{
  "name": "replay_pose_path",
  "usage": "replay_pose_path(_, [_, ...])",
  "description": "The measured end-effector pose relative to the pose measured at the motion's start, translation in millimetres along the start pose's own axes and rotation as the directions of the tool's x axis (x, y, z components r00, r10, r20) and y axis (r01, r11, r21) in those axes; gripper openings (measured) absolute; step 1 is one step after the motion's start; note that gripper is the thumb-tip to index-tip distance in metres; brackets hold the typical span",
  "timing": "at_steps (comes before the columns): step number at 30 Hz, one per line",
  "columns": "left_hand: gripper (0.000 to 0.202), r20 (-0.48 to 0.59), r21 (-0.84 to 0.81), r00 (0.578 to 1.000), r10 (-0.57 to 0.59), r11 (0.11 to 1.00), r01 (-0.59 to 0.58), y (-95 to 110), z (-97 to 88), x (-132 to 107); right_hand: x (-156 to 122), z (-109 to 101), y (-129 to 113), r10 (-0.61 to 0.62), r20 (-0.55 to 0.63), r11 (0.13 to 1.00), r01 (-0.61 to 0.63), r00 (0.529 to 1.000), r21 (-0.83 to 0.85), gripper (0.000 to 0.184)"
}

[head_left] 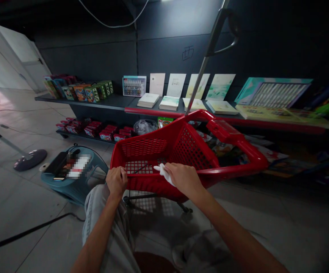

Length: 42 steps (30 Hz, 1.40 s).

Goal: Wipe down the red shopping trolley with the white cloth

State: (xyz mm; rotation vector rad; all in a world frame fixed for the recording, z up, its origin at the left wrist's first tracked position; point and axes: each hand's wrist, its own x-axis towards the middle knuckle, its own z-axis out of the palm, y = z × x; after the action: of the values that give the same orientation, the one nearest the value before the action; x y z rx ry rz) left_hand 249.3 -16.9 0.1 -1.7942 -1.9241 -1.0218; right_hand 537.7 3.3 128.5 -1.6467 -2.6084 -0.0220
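In front of my knees stands a red plastic shopping cart [146, 146], its handle pointing to the right. My left hand [116, 182] is closed around the cart's near left corner. A white cloth [166, 173] is bunched in my right hand [184, 178], which rests on the near rim to the right of the middle. One end of the cloth sticks out to the left, over the basket. Part of the cloth is hidden under my fingers. Through the basket's lattice the floor shows.
A blue-grey plastic stool [97, 163] at the left carries a phone and small items. Behind the cart runs a dark shelf [113, 102] with notebooks [168, 103] and boxed goods [92, 93]. A round stand base [30, 160] and a black cable [33, 229] are on the floor.
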Motion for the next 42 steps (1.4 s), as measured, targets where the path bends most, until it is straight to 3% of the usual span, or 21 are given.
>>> replay_pose_path(9, [0.030, -0.034, 0.014, 0.999, -0.008, 1.000, 0.009, -11.2, 1.6, 4.2, 0.7, 10.6, -5.4, -0.116, -0.085, 0.990, 0.122, 0.990, 0.067, 0.038])
replay_pose_path(13, [0.032, -0.032, 0.037, 0.999, 0.006, 0.999, -0.004, -11.5, -2.4, 6.2, 1.5, 9.2, -3.2, -0.161, -0.040, 0.986, 0.162, 0.986, 0.031, 0.034])
replay_pose_path(16, [0.033, -0.011, 0.064, 1.000, 0.008, 0.998, -0.007, -13.2, -3.9, 7.1, -1.4, -3.7, 14.8, -0.196, 0.055, 0.980, 0.197, 0.979, -0.030, 0.033])
replay_pose_path(19, [0.034, 0.011, 0.076, 1.000, 0.005, 0.997, -0.006, -18.5, -2.0, 8.4, -10.3, -23.5, 46.0, -0.148, 0.129, 0.982, 0.161, 0.981, -0.097, 0.033])
replay_pose_path(22, [0.036, 0.026, 0.054, 1.000, 0.003, 0.999, -0.004, -23.7, 1.8, 11.8, -20.9, -39.4, 68.8, -0.062, 0.128, 0.992, 0.075, 0.990, -0.099, 0.038])
replay_pose_path(25, [0.037, 0.013, 0.019, 1.000, -0.027, 0.999, 0.027, -21.0, 2.4, 15.5, -25.0, -42.2, 67.0, -0.009, 0.078, 0.995, 0.017, 0.997, -0.103, 0.041])
replay_pose_path(29, [0.032, 0.005, -0.050, 1.000, 0.011, 0.999, -0.010, 2.3, -7.0, 12.6, -20.9, -33.5, 44.1, 0.039, -0.020, 0.994, -0.040, 0.999, -0.106, 0.044])
replay_pose_path(35, [0.019, 0.049, -0.184, 0.984, 0.173, 0.970, -0.161, 59.2, -19.1, 4.6, -19.6, -30.1, 28.3, 0.019, -0.086, 0.997, -0.026, 0.996, -0.076, 0.041])
replay_pose_path(39, [0.018, 0.131, -0.287, 0.957, 0.257, 0.934, -0.212, 93.8, -10.7, 5.6, -17.8, -29.4, 16.7, 0.001, -0.089, 0.999, -0.006, 0.996, -0.053, 0.036])
replay_pose_path(42, [0.017, 0.084, -0.286, 0.980, 0.183, 0.946, -0.152, 105.0, 0.1, 5.6, -14.0, -26.8, 6.6, -0.034, -0.082, 0.998, 0.029, 0.996, -0.056, 0.036])
